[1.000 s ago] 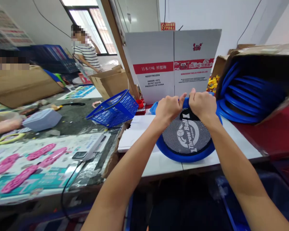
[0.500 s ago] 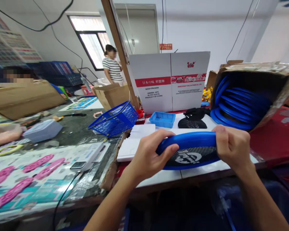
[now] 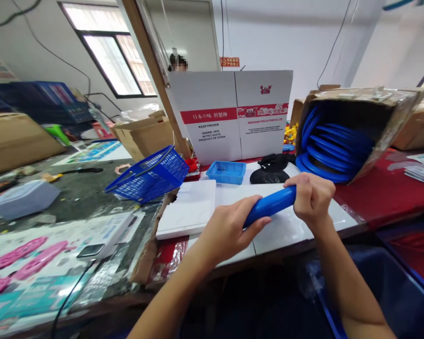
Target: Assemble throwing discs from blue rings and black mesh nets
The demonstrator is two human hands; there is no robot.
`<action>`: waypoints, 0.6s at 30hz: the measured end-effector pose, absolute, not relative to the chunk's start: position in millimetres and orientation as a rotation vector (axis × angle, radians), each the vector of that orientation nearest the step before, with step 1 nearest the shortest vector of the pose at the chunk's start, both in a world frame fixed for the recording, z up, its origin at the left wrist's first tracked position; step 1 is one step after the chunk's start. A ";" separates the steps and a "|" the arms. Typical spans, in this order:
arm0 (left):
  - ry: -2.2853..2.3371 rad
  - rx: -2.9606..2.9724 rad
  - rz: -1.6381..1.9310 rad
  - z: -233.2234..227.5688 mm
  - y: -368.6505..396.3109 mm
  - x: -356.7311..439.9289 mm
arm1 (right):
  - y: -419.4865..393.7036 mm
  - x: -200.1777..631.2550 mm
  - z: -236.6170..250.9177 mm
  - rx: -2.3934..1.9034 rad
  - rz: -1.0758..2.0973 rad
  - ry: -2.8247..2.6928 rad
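Note:
A blue plastic disc (image 3: 273,205) with a thick rounded rim is held between both hands above the white work surface (image 3: 279,230), tilted up to the right. It shows nearly edge-on, so its printed face is hidden. My left hand (image 3: 229,228) pinches the left end, thumb below and fingers on top. Around the right end my right hand (image 3: 313,197) is closed, knuckles up. Similar blue discs (image 3: 339,150) lie stacked inside an open carton (image 3: 385,117) just beyond my right hand. Behind the held disc lies a black cloth item (image 3: 270,175).
A small blue tray (image 3: 226,173) and a white flat box (image 3: 187,209) lie ahead. A blue basket (image 3: 148,176) leans at left, near pink plastic pieces (image 3: 42,259) and a device with a cable (image 3: 91,250). A white carton panel (image 3: 233,117) stands behind; a person's head (image 3: 177,62) shows above it.
The disc has turned from showing its black-and-white printed face to nearly edge-on, its right end higher. Both hands keep hold. The view has swung right, and the person behind is now mostly hidden.

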State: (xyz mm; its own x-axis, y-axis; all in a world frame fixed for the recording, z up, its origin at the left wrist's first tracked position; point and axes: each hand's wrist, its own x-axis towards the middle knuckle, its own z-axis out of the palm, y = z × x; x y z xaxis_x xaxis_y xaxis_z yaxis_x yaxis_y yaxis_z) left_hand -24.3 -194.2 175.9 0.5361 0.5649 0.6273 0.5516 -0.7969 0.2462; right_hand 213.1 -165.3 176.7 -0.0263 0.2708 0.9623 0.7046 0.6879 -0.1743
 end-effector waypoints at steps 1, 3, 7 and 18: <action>1.007 2.775 1.176 170.4 -195.3 -20.8 | -163.3 213.2 174.2 -0.822 -0.408 -1.582; 1.066 2.822 1.292 160.3 -197.5 -13.0 | -159.0 212.5 170.0 -0.861 -0.395 -1.531; 1.250 2.791 1.444 151.1 -203.5 3.5 | -154.2 207.8 166.6 -0.932 -0.388 -1.446; 1.108 2.211 1.739 90.3 -220.1 -61.8 | -154.5 243.5 148.0 -0.988 -0.135 -1.218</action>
State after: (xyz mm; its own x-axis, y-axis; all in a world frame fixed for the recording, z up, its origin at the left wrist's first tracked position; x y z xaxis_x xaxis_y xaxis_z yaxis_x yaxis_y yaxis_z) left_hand -61.8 -220.1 90.3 0.0730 0.6020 0.7952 0.4662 -0.7254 0.5063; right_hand 243.5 -154.5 148.0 0.3920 0.4016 0.8277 0.5731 0.5972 -0.5612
